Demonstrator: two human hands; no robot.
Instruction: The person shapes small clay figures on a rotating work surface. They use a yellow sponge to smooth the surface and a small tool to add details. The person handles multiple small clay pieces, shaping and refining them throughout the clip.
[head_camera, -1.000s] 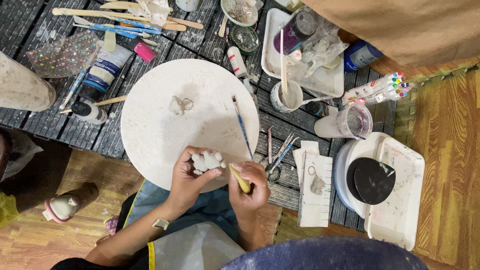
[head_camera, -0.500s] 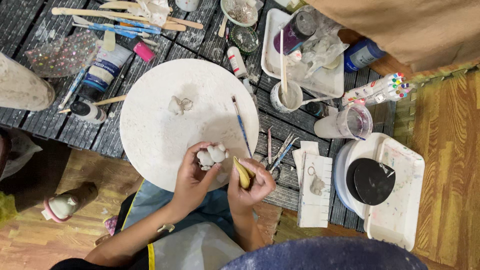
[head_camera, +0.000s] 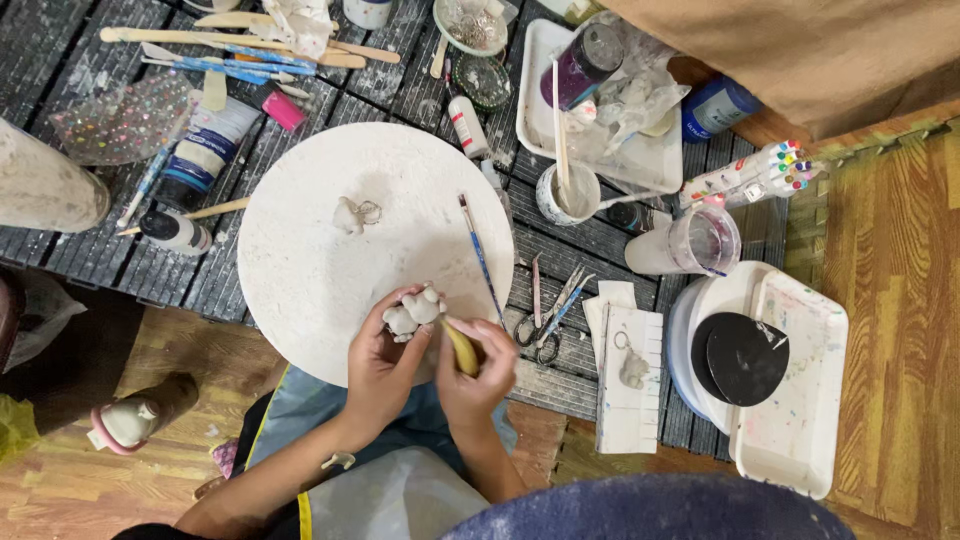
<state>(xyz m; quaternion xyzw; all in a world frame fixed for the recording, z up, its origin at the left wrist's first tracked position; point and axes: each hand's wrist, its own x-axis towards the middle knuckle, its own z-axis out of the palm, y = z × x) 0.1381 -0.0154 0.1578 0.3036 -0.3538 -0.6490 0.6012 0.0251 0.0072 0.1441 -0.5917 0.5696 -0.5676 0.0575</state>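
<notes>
A large white paint tube (head_camera: 205, 150) with a blue-banded label is being shown lying left of the round board. A small white bottle (head_camera: 466, 124) with a red-marked label is lying above the board. A blue-labelled jar (head_camera: 718, 103) is standing at the upper right, beside the tray.

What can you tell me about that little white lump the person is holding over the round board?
The small white clay figure looks like soft, matte modelling clay, lumpy, with several rounded knobs on top. The left hand cradles it from below and behind, fingers curled around it. It sits at the near edge of the round white board. The right hand presses the tip of a yellow wooden tool against its right side. Finer detail is too small to tell.
</notes>
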